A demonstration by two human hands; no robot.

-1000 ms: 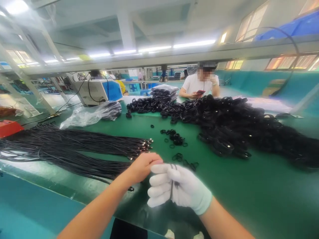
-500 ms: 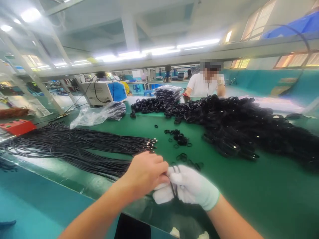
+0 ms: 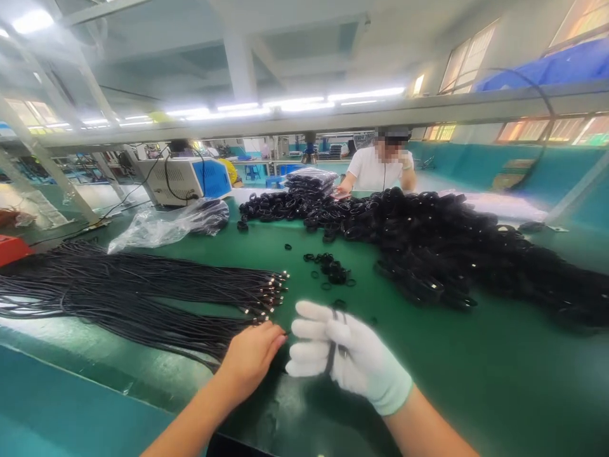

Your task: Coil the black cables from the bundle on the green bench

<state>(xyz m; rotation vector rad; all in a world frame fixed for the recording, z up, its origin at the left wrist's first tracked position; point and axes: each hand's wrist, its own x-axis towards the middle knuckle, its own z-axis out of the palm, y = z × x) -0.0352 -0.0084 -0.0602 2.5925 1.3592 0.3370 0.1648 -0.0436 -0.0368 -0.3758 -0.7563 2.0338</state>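
My bare left hand is at the near ends of the long black cables, fingers closed together; what they pinch is too small to make out. My right hand, in a white glove, has its fingers stretched to the left and its thumb pressed on a black cable loop lying across the fingers. Just beyond the glove, small black rings lie scattered on the green table. Metal tips show at the right ends of the cable bundle.
A large heap of coiled black cables spreads over the back and right. Clear plastic bags, a white and blue machine and a red box stand left. Across the table sits a person in a white shirt.
My left hand has moved left, away from the glove, towards the cable bundle. The right hand's fingers have spread out, with the black loop still on them. The view has shifted slightly to the right.
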